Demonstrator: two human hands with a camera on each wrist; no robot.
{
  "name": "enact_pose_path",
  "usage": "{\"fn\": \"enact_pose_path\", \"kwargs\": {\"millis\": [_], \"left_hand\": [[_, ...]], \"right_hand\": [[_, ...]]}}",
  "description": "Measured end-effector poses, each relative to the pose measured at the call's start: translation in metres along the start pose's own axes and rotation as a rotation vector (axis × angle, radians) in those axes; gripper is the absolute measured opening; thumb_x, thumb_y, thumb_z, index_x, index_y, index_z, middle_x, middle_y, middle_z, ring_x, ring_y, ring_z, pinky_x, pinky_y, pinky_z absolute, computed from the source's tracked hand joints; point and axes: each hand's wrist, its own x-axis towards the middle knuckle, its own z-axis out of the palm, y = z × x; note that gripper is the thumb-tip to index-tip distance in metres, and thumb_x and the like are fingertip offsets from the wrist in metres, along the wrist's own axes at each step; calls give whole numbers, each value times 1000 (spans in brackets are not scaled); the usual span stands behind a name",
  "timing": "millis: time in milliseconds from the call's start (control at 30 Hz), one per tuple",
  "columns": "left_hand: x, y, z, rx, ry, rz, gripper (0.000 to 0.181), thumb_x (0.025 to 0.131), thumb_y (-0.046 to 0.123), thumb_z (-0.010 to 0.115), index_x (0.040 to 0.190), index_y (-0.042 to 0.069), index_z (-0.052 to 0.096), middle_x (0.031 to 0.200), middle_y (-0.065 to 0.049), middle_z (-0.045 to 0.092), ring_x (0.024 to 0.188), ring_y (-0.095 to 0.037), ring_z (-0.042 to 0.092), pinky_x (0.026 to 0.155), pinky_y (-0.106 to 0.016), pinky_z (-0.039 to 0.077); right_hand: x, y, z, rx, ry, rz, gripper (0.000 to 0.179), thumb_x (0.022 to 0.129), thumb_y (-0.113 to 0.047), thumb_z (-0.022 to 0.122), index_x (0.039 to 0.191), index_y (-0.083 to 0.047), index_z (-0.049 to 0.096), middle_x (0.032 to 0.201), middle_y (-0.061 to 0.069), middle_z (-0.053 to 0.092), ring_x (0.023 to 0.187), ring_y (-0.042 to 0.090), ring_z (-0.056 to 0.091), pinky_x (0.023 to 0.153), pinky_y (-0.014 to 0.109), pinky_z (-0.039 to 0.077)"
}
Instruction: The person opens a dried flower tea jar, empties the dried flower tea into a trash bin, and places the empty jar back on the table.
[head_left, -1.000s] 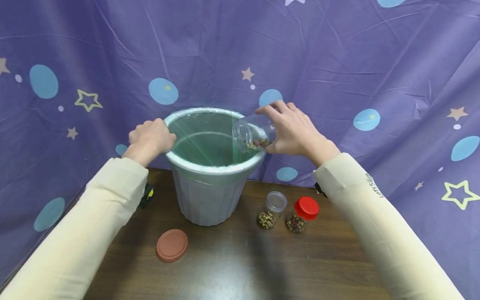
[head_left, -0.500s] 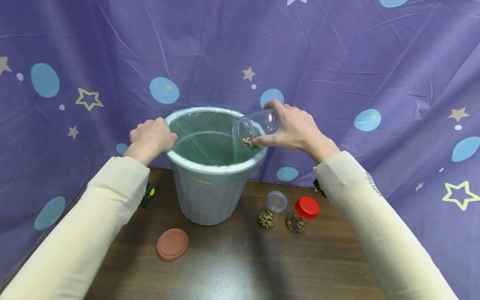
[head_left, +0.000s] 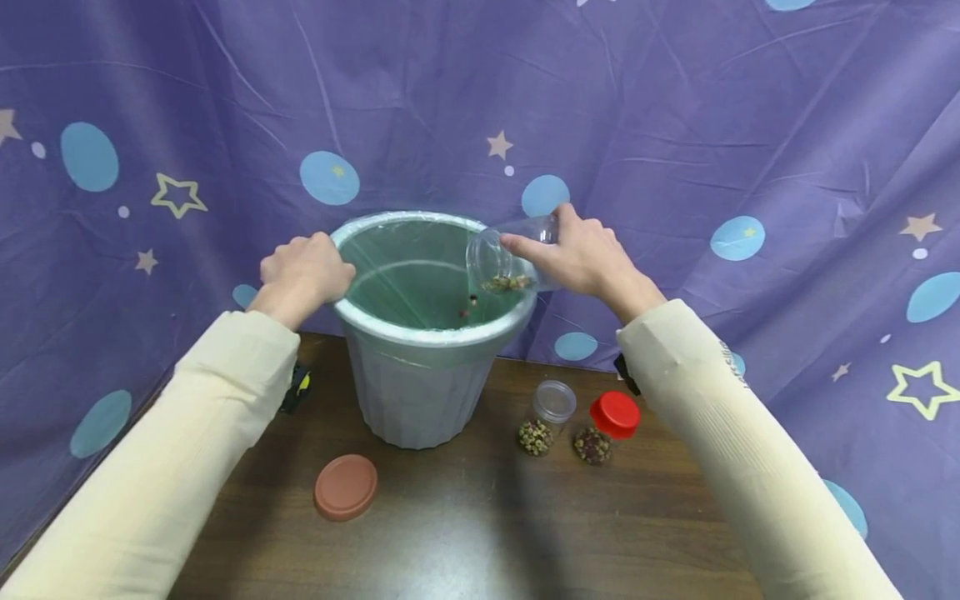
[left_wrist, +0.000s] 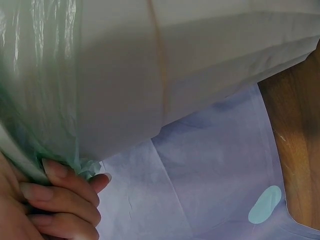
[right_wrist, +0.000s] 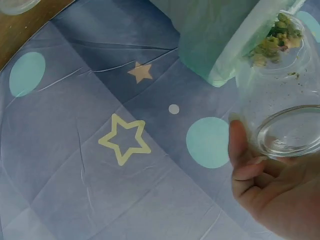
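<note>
A grey trash can [head_left: 420, 400] lined with a thin green bag [head_left: 405, 287] stands on the table. My left hand [head_left: 306, 271] grips its left rim; in the left wrist view the curled fingers [left_wrist: 65, 202] hold rim and bag edge. Over the right rim, my right hand [head_left: 588, 258] holds a clear jar [head_left: 543, 229] tipped on its side, mouth toward the can. Dried buds or petals [head_left: 506, 284] lie near the jar's mouth, and a few dark bits [head_left: 468, 307] are falling inside the can. In the right wrist view the greenish pieces [right_wrist: 280, 42] gather at the jar's neck.
A round terracotta-coloured lid [head_left: 346, 487] lies on the table front left. Right of the can are a clear-lidded jar [head_left: 536, 436] and a red-lidded jar [head_left: 616, 415], both holding dried pieces. A black and yellow object [head_left: 297, 387] is partly hidden behind the left sleeve. A purple curtain hangs behind.
My right hand has shifted its hold on the jar, its thumb moving up along the side. Pieces have slid to the mouth and some now drop into the can. My left hand stays put.
</note>
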Motion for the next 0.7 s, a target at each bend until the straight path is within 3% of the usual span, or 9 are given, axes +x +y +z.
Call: {"fn": "enact_pose_path", "kwargs": {"millis": [200, 533, 700], "left_hand": [[1, 0, 0, 0, -2, -3, 39, 95, 34, 48, 106, -3, 58, 116, -31, 59, 105, -49, 59, 81, -57, 49], [1, 0, -1, 3, -12, -9, 42, 95, 35, 47, 108, -3, 58, 117, -31, 58, 106, -49, 58, 83, -57, 48], [-1, 1, -1, 0, -12, -6, 40, 95, 34, 47, 106, -3, 58, 116, -30, 59, 106, -49, 58, 83, -57, 48]], "right_hand": [[1, -1, -1, -12, -9, -22, 99, 78, -84, 48, 144, -12, 36, 134, 20, 58, 121, 41, 57, 99, 54, 46], [1, -4, 1, -86, -1, -132, 91, 78, -80, 55, 143, -19, 36, 119, 8, 62, 106, 31, 62, 86, 50, 50], [0, -2, 4, -35, -4, -158, 92, 78, -76, 58, 144, -19, 29, 124, 13, 59, 107, 33, 61, 89, 51, 50]]}}
